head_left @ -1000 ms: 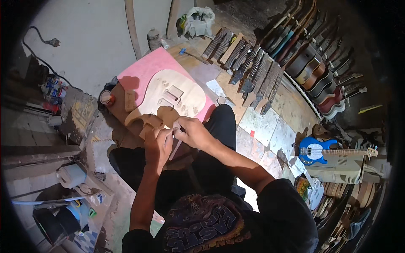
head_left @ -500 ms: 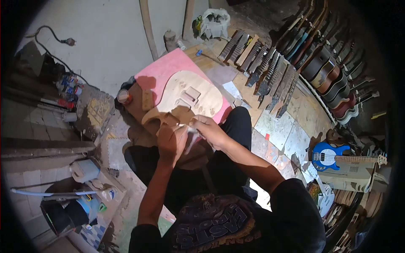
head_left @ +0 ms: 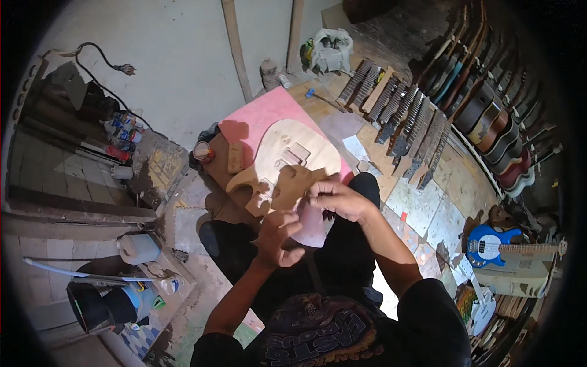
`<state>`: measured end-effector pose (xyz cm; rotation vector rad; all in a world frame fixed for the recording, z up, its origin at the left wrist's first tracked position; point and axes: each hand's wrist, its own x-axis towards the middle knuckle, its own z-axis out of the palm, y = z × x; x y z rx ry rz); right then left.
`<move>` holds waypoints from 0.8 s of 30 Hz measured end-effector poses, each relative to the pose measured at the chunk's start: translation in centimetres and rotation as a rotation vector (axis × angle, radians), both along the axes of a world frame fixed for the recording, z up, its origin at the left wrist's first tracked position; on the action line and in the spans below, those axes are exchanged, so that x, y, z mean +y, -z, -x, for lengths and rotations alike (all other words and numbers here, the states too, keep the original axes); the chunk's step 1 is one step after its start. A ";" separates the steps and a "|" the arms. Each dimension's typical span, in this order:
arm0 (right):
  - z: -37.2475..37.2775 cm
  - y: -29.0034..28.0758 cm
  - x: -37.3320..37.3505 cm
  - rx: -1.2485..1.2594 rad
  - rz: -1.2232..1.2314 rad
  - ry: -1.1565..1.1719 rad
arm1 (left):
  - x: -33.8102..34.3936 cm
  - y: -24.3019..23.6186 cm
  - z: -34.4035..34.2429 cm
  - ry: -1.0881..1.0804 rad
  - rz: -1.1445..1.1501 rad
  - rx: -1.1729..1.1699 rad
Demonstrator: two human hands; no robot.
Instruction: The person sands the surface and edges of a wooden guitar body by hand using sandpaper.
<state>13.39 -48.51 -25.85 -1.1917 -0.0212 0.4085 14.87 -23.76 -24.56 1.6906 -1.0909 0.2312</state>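
A pale wooden electric guitar body [head_left: 278, 144] with cut-out cavities lies on a pink board [head_left: 247, 113] in front of me. Over its near end, my right hand [head_left: 342, 200] has thumb and fingers pinched at the top of a thin pinkish sheet [head_left: 312, 231]. The sheet hangs between my knees; its exact kind is unclear. Beside the sheet's left edge is my left hand [head_left: 276, 237], thumb and fingers spread, gripping nothing visible. Shadows of my hands fall across the body's near part. A tan block [head_left: 235, 158] rests left of the guitar body.
A lidded jar [head_left: 203, 151] stands left of the board. Several guitar necks [head_left: 397, 101] lie in a row on the floor to the right, with finished guitars [head_left: 489, 122] racked behind. A blue bass guitar [head_left: 487, 246] is at far right. A plastic jug [head_left: 139, 248] sits at left.
My hands have come apart from their close hold near the guitar body. The left hand has moved down and opened; the pinkish sheet shows more fully. The whole view has shifted slightly.
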 end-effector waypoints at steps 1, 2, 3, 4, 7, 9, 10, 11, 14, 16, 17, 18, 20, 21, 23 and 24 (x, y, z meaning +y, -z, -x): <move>0.0 -1.6 0.0 -0.008 0.114 -0.112 | -0.2 -0.3 -0.4 -0.022 -0.038 0.040; -0.3 -1.0 0.0 -0.199 0.254 -0.193 | -0.6 -0.6 -1.0 -0.044 -0.076 0.080; -0.2 -1.7 0.2 -0.231 0.289 -0.235 | -1.0 -1.3 -1.3 -0.063 -0.111 0.122; 0.0 -2.7 0.4 -0.263 0.324 -0.277 | -1.0 -1.0 -1.3 -0.025 -0.111 0.160; 0.6 -3.7 0.3 -0.311 0.450 -0.228 | -0.8 -0.3 -1.7 0.068 -0.132 0.236; 0.9 -5.1 -0.3 -0.244 0.547 -0.190 | -0.4 0.0 -1.9 0.092 -0.228 0.405; 0.9 -5.7 -0.1 -0.295 0.612 -0.154 | -0.2 0.2 -2.0 0.102 -0.274 0.493; 1.1 -6.1 0.3 -0.347 0.675 -0.118 | -0.6 0.6 -1.9 0.086 -0.159 0.378; 1.3 -7.6 1.0 -0.393 0.803 -0.053 | -0.7 0.6 -2.1 0.079 -0.191 0.330; 1.4 -7.9 1.2 -0.387 0.834 -0.054 | -0.9 0.1 -1.9 0.075 -0.182 0.359; 1.3 -7.8 1.1 -0.386 0.805 -0.076 | -1.0 0.0 -1.9 0.073 -0.178 0.373; 1.1 -7.8 1.0 -0.388 0.774 -0.097 | -0.9 0.2 -2.0 0.068 -0.196 0.348; 0.8 -7.6 1.1 -0.393 0.772 -0.117 | -0.6 0.7 -2.3 0.058 -0.234 0.298; 0.9 -7.4 1.1 -0.391 0.802 -0.115 | -0.6 0.4 -2.1 0.027 -0.266 0.259; 0.8 -7.0 1.2 -0.413 0.866 -0.120 | -0.6 -0.1 -1.7 -0.036 -0.332 0.181; 0.6 -7.0 1.3 -0.439 0.901 -0.129 | -0.5 -0.1 -1.6 -0.039 -0.369 0.209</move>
